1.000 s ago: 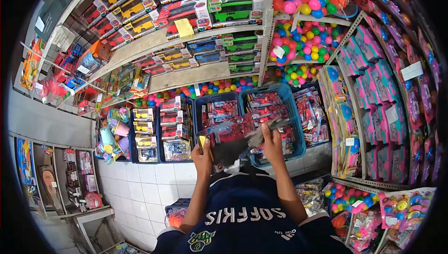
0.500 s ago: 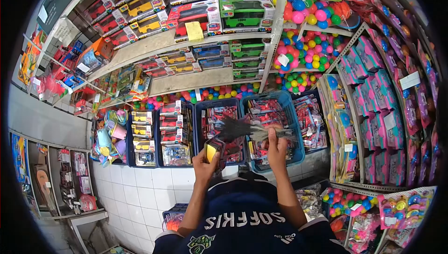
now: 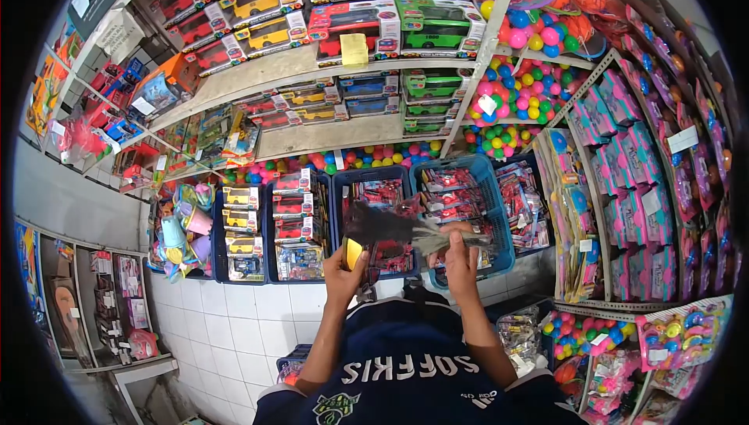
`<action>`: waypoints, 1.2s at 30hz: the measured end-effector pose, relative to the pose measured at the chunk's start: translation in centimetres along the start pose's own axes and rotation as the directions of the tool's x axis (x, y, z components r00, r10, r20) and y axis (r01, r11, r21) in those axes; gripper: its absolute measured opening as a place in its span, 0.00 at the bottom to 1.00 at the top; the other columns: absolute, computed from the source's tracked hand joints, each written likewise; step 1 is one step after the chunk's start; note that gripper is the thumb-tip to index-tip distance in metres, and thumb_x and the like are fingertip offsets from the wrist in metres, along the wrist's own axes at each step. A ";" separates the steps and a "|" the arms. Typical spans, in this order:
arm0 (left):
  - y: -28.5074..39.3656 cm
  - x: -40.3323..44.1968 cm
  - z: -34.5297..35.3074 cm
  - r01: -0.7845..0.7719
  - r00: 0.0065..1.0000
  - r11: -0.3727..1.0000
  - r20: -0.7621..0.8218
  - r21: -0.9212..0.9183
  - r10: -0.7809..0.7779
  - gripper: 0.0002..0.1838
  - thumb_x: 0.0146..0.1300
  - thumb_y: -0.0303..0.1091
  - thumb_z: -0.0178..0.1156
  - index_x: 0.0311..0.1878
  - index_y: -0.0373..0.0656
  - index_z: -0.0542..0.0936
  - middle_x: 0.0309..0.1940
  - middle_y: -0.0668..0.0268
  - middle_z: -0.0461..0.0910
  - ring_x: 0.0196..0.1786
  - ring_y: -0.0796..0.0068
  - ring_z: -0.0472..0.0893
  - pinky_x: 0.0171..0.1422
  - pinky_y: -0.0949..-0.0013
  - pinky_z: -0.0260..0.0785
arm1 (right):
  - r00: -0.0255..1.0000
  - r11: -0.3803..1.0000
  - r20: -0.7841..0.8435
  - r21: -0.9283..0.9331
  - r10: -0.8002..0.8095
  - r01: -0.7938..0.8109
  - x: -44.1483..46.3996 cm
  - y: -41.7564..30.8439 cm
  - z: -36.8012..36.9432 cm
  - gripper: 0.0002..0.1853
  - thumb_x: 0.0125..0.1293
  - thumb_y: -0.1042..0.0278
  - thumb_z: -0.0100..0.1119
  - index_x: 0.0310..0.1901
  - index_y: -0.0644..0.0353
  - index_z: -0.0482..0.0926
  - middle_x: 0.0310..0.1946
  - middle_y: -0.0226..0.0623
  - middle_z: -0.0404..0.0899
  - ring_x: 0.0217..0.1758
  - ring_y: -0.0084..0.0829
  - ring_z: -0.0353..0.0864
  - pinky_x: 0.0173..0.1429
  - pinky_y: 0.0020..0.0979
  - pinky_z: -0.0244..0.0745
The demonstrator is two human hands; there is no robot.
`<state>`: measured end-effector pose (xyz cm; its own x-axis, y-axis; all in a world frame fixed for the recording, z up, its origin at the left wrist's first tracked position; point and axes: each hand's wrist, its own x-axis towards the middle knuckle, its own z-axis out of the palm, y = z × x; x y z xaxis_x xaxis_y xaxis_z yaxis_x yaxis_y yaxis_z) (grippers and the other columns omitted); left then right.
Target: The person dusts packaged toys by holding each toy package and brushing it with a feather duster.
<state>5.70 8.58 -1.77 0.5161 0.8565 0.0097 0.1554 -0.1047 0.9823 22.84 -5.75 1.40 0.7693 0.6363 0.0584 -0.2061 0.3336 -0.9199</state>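
Jutting leftward, a duster [image 3: 412,231] is gripped by the right hand [image 3: 459,266], a packet [image 3: 353,254] by the left [image 3: 341,278].

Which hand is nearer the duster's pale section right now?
Right. The right hand holds the duster at its pale section; the left hand is farther left, by the dark end, holding a yellow-faced item.

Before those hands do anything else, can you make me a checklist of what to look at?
1. Right hand gripping the duster: ok.
2. Left hand holding the yellow-marked item: ok.
3. Duster's dark end touching that item: cannot tell, they overlap in this view.
4. Light-blue basket standing upright: ok.
5. Clear view into the light-blue basket: not ok, the right hand and duster cover part.
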 end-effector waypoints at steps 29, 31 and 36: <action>-4.1 0.0 -11.3 -0.114 0.992 0.993 0.063 0.014 0.113 0.13 0.62 0.36 0.69 0.39 0.35 0.82 0.23 0.68 0.79 0.26 0.85 0.73 0.31 0.75 0.66 | 0.982 0.993 -0.179 -0.098 0.053 -0.071 -7.0 5.0 9.4 0.15 0.78 0.57 0.48 0.51 0.62 0.72 0.28 0.35 0.74 0.24 0.23 0.73 0.29 0.26 0.70; -4.6 0.0 -11.9 -0.117 0.991 0.993 0.067 0.032 0.115 0.13 0.62 0.36 0.69 0.39 0.34 0.82 0.23 0.68 0.79 0.26 0.84 0.74 0.31 0.75 0.66 | 0.992 0.995 -0.088 0.042 0.095 -0.091 -8.0 5.2 9.9 0.14 0.78 0.58 0.48 0.50 0.62 0.73 0.29 0.34 0.74 0.25 0.23 0.74 0.29 0.25 0.70; -4.5 0.1 -12.6 -0.158 0.986 0.987 0.049 0.014 0.158 0.14 0.62 0.36 0.69 0.40 0.34 0.83 0.24 0.66 0.80 0.27 0.83 0.75 0.33 0.74 0.68 | 0.990 0.985 -0.136 -0.174 -0.019 -0.005 -7.9 5.1 10.7 0.14 0.78 0.59 0.48 0.51 0.63 0.72 0.32 0.34 0.74 0.26 0.23 0.75 0.31 0.24 0.70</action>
<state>-5.55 15.49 -3.86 0.5752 0.8032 0.1551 0.0833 -0.2461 0.9656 9.24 -1.69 0.40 0.8483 0.5290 0.0222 -0.1020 0.2044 -0.9736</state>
